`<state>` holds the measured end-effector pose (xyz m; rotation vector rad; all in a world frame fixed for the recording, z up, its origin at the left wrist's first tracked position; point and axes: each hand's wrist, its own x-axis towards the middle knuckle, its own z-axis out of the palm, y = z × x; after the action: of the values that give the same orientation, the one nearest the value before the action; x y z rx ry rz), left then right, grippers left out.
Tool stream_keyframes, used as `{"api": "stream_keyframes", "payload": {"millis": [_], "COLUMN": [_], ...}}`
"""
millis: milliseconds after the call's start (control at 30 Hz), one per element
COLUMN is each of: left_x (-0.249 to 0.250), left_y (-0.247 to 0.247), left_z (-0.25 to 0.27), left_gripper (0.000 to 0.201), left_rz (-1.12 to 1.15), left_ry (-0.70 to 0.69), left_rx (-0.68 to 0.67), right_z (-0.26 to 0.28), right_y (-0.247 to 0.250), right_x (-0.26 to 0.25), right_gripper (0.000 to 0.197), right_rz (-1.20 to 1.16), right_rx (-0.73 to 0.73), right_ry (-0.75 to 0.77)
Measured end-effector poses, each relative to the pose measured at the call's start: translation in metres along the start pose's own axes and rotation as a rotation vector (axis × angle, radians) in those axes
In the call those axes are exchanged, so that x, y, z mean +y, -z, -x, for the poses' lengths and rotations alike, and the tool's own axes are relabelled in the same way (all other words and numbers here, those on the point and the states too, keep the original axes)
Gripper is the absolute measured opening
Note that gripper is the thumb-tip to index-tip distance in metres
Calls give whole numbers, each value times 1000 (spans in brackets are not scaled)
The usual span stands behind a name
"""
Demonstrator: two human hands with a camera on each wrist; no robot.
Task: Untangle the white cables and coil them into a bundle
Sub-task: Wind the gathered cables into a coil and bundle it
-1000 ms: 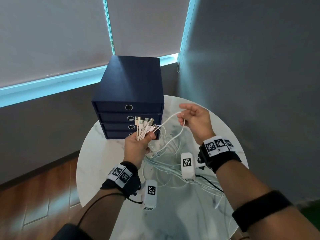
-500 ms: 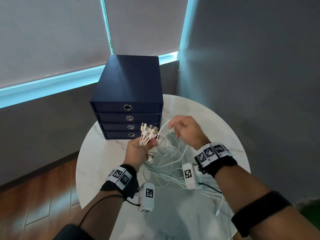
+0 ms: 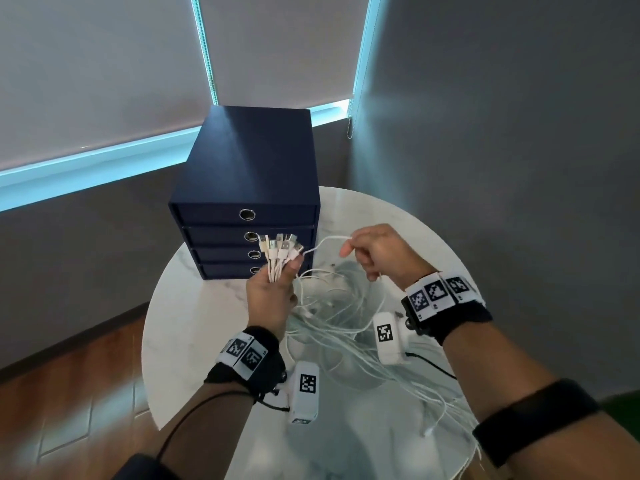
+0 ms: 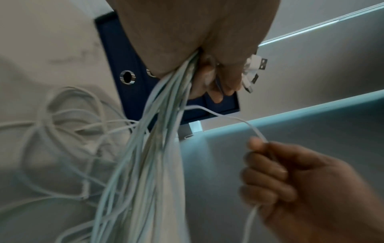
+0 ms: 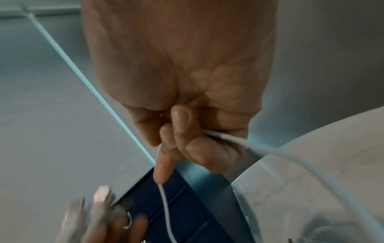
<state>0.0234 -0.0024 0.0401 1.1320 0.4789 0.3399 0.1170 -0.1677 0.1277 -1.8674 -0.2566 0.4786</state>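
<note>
Head view gives me my left hand (image 3: 272,296) fisted round a bunch of white cables (image 3: 332,327), plugs (image 3: 280,249) fanned upward before the blue drawer box (image 3: 249,174), slack heaped mid-table (image 3: 194,327). Only the right wrist view shows my right hand (image 5: 182,102) curling round one strand (image 5: 166,205); left wrist view shows cables leaving the fist.
</note>
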Motion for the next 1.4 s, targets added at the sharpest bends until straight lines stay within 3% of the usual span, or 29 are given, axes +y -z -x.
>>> {"api": "stream_keyframes", "payload": {"millis": [100,200,300,400,500,700,867,1000,1100,1200,1300,1367,1400], "left_x": [11,9,3,-8,-18,-17,-22,-21,-18,-15,-11,-9,-8], "left_y": [-16,-21,-17,-4,9,10,15,10,11,12,6,0,-4], "left_z": [-1,0,2,3,3,-1,-1,-2,-4,-3,-2,-2,-2], "left_gripper": [18,7,8,14,12,10,8,19,29,34,37,38,38], "left_rz": [-22,-45,-27,-41,-51,22,112,139,170,179,178,164,154], "left_ry": [-62,-53,8,68,90,76,121,119,129,127,122,118,115], "left_rx": [-82,-180,-214,-152,-59,-40,-19,30,107,136,120,93,78], "right_z": [7,11,7,-1,-3,4,9,13,19,26,35,37,36], "right_y": [-11,-13,-3,19,47,71,94,109,129,144,148,135,117], "right_x": [1,-6,-17,-32,-42,-15,19,47,70,104,138,144,139], "right_gripper": [28,28,30,30,30,25,18,24,24,24,11,36,51], "right_rz": [76,-25,-315,-688,-949,-1085,-1125,-1102,-1000,-747,-143,333,409], "right_rx": [-139,-212,-30,259,435,525,752,880,989,974,793,710,728], "right_ry": [-29,13,133,237,265,98,-15,-73,-191,-419,-636,-673,-586]}}
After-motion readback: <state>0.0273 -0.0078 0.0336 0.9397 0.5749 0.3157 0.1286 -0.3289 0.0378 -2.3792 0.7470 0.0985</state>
